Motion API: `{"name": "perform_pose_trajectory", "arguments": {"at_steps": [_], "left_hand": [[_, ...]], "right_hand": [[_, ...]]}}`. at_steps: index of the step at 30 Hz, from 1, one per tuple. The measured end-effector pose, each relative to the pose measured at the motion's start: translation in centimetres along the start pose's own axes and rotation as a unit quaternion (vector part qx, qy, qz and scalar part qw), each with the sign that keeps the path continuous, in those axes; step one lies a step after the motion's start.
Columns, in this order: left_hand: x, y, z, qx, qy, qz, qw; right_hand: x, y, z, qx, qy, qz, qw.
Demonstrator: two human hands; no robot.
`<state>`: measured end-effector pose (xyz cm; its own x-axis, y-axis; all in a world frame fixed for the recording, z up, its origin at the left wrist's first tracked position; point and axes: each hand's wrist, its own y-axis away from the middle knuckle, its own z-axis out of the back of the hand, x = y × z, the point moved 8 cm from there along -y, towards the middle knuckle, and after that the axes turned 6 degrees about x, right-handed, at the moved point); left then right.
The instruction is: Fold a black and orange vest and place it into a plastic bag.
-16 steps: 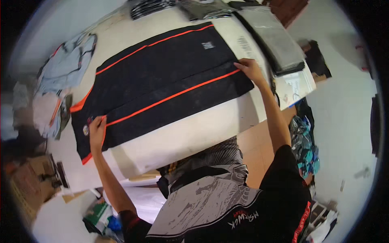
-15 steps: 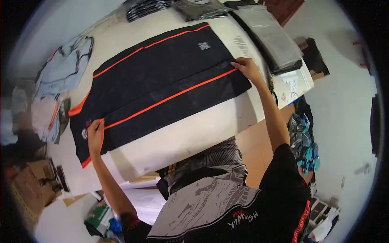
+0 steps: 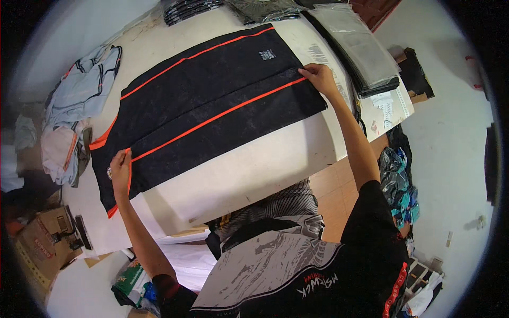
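A black sleeveless jersey (image 3: 212,90) with orange trim lies spread across the white table (image 3: 222,185), its neck and armhole end to the left. A fold runs lengthwise through it, above the nearer orange stripe. My left hand (image 3: 121,167) pinches the orange-edged armhole, partly covering a small round badge. At the hem on the right, my right hand (image 3: 319,78) grips the cloth between thumb and fingers, near the end of the same stripe. A small pale print shows on the far part of the jersey.
Clear plastic bags (image 3: 358,45) are stacked at the table's right side over dark items. Bagged dark garments (image 3: 193,9) lie along the far edge. A heap of pale grey clothes (image 3: 82,100) sits at the left. A cardboard box (image 3: 45,241) stands at lower left.
Both hands have shifted slightly away from me with the cloth pinched in them. The near part of the jersey has been drawn a little farther up the table.
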<state>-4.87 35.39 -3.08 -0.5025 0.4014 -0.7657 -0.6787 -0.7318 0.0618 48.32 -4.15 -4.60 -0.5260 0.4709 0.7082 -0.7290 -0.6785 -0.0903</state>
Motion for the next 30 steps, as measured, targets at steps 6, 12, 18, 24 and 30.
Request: {"name": "perform_pose_trajectory", "arguments": {"at_steps": [6,12,18,24,30], "left_hand": [[0.8,0.4,-0.4,-0.031,0.006,0.002,0.999],[0.3,7.8,1.6,-0.180,-0.103,-0.085,0.975],[1.2,12.9,2.2,-0.231,-0.236,-0.048,0.943],[1.5,12.8,1.9,-0.205,-0.329,-0.054,0.920],[2.2,10.8,2.0,-0.139,-0.306,-0.033,0.941]], "right_hand": [[-1.5,1.6,1.2,-0.030,-0.036,-0.053,0.997],[-3.7,6.6,3.0,0.016,0.008,-0.120,0.993],[-1.4,9.5,3.3,0.022,0.035,-0.073,0.996],[-1.8,9.1,3.3,0.020,0.062,-0.037,0.997],[-3.0,8.7,5.3,0.004,0.145,-0.074,0.987]]}}
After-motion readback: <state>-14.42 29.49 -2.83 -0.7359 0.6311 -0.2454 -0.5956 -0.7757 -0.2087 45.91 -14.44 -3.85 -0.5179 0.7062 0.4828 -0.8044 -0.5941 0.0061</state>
